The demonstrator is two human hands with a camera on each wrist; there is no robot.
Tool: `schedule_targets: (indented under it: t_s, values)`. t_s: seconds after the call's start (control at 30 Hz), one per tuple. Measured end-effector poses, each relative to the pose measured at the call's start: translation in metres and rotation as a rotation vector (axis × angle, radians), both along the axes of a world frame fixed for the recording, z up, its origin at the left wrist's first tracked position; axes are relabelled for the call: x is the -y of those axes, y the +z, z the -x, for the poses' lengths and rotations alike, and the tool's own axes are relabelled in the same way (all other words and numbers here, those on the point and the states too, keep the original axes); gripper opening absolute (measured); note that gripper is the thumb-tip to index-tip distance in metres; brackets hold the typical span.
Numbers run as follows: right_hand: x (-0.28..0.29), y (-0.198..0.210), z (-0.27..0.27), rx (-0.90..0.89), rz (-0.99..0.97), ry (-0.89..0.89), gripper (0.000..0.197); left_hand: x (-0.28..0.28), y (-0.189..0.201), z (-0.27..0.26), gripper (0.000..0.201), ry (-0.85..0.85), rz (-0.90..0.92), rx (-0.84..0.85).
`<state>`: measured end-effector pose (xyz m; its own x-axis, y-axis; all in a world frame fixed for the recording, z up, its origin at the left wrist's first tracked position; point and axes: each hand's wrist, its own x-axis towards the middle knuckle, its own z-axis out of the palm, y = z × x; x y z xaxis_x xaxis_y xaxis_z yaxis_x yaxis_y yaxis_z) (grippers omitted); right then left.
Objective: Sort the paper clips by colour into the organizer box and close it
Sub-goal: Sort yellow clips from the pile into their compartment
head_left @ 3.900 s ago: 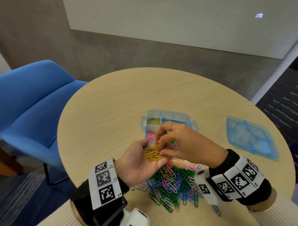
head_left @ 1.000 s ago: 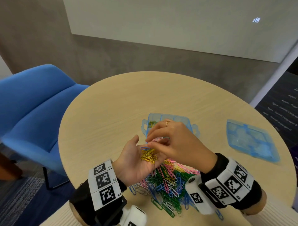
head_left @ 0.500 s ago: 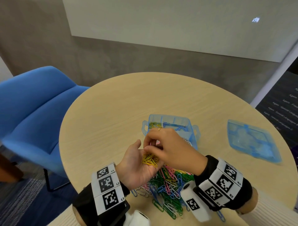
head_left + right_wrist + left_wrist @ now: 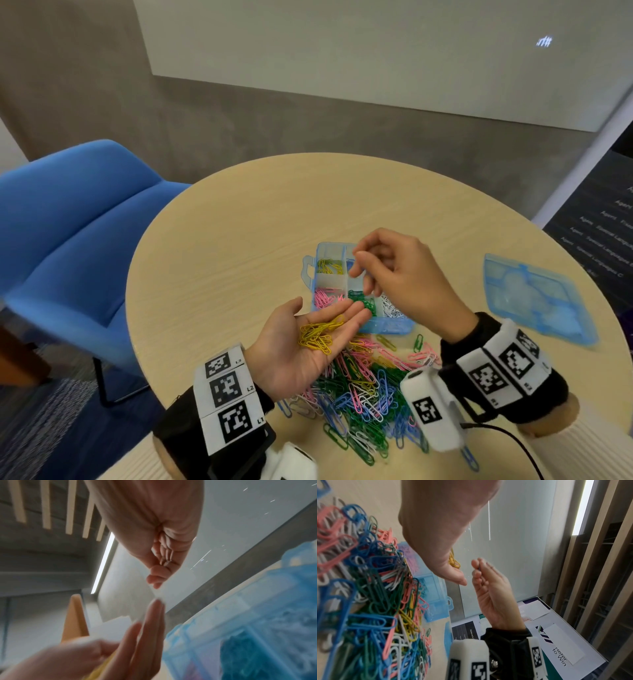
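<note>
My left hand (image 4: 291,359) lies palm up over the near table, fingers straight, with a small bunch of yellow clips (image 4: 317,337) resting on it. My right hand (image 4: 394,274) hovers over the open blue organizer box (image 4: 387,327), thumb and fingers curled together. In the left wrist view a thin blue clip (image 4: 479,568) shows pinched in those fingers. The box holds yellow clips (image 4: 329,266), pink clips (image 4: 325,298), green clips (image 4: 363,299) and white clips (image 4: 390,308) in separate compartments. A mixed pile of clips (image 4: 359,394) lies in front of the box.
The box's blue lid (image 4: 537,301) lies apart at the right side of the round table (image 4: 222,257). A blue chair (image 4: 85,222) stands left of the table. A black cable (image 4: 507,435) runs from my right wrist.
My right hand has lifted off the left palm and moved away over the box's far compartments. The yellow bunch now lies uncovered on my flat left hand.
</note>
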<state>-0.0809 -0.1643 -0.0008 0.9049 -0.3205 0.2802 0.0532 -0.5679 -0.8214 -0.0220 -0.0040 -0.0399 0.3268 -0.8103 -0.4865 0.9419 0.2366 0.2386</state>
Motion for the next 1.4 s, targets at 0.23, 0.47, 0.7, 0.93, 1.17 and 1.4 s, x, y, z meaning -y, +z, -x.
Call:
schedule_targets:
  t_s: [0.23,0.47,0.7,0.93,1.17,1.4]
  values:
    - [0.036,-0.007,0.008,-0.167,-0.259,-0.074,0.020,0.000,0.001,-0.003,0.061,0.013,-0.017,-0.015]
    - [0.030,-0.013,0.009,-0.181,-0.331,-0.081,0.006,0.000,-0.002,-0.005,0.042,0.081,-0.035,-0.024]
    - [0.044,0.000,-0.010,-0.343,0.031,-0.179,0.041,-0.002,-0.001,-0.002,0.036,0.069,-0.089,-0.003]
    - [0.038,-0.004,0.011,-0.463,0.159,-0.068,0.062,-0.004,0.007,-0.008,0.047,0.133,-0.025,0.018]
    - [0.050,-0.013,0.038,-0.236,0.063,-0.119,0.039,0.012,0.020,-0.021,0.041,0.232,0.005,0.054]
    - [0.058,-0.008,0.054,-0.082,0.000,-0.167,0.030,0.055,0.023,-0.051,0.027,0.267,-0.158,0.295]
